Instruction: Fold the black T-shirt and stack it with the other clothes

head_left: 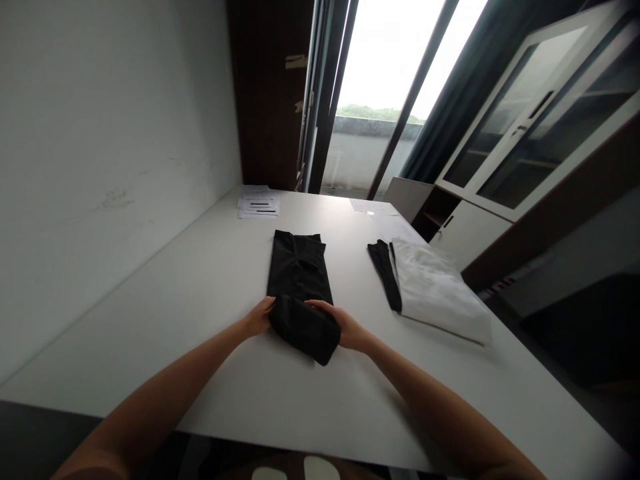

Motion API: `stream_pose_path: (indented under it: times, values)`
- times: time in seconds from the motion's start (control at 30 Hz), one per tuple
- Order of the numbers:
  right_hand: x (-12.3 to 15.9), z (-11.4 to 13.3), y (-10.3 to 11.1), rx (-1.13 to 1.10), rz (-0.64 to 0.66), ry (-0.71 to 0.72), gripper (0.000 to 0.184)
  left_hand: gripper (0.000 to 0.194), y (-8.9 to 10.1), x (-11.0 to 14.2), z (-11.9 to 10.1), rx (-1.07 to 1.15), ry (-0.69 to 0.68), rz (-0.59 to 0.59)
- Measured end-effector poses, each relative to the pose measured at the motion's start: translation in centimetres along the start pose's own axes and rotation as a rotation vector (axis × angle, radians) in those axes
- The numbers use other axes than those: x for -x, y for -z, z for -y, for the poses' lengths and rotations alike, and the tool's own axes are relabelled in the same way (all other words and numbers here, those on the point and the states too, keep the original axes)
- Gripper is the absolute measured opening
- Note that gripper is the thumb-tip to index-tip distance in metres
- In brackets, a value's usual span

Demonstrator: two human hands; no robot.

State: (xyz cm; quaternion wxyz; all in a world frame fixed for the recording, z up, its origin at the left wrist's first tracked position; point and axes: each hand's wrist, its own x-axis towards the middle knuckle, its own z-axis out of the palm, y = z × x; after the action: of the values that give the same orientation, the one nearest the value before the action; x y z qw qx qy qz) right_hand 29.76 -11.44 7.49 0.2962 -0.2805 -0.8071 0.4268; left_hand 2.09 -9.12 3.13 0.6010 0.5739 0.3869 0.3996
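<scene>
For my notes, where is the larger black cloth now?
In the head view, the larger black cloth lies mid-picture on the white table, its near end held between the left hand and right hand.

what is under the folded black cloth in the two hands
The smooth white tabletop shows around the folded black cloth. The left hand and right hand hold its near end; whatever lies directly beneath it is covered.

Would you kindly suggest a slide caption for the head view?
Left hand and right hand hold the near end of a folded black cloth on a flat white table.
</scene>
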Motion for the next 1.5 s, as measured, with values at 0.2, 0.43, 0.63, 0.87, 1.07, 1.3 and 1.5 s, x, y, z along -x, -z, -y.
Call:
stream_pose_path:
  times: [0.2,0.43,0.63,0.87,1.07,1.3,1.5]
  values:
    - [0.7,-0.6,-1.9,0.539,-0.223,0.337,0.06,0.035,0.1,-0.3,0.0,-0.002,-0.057,0.016]
    - [0.2,0.6,-2.7,0.138,-0.251,0.165,0.033,0.044,0.3,-0.2,-0.7,-0.008,-0.019,0.063]
    - [-0.6,-1.6,-3.3,-0.61,-0.545,-0.368,0.043,0.047,0.2,0.3,-2.2,-0.207,-0.154,0.133]
    - [-1.1,-1.7,-3.4,-0.964,-0.466,-0.732,0.066,0.038,-0.8,0.7,-2.4,-0.404,-0.155,0.028]
    - [-1.1,-1.5,-3.4,-1.018,-0.428,-0.778,0.064,0.048,-0.9,0.1,-1.3,-0.171,0.102,-0.043]
    - [-1.2,-2.6,-2.4,-0.962,-0.596,-0.81,0.058,0.036,-0.8,-0.2,-2.3,0.351,0.4,-0.203]
    - [-1.0,-0.9,-1.7,-1.005,-0.458,-0.719,0.047,0.039,-0.6,0.7,-4.0,0.521,0.474,-0.088]
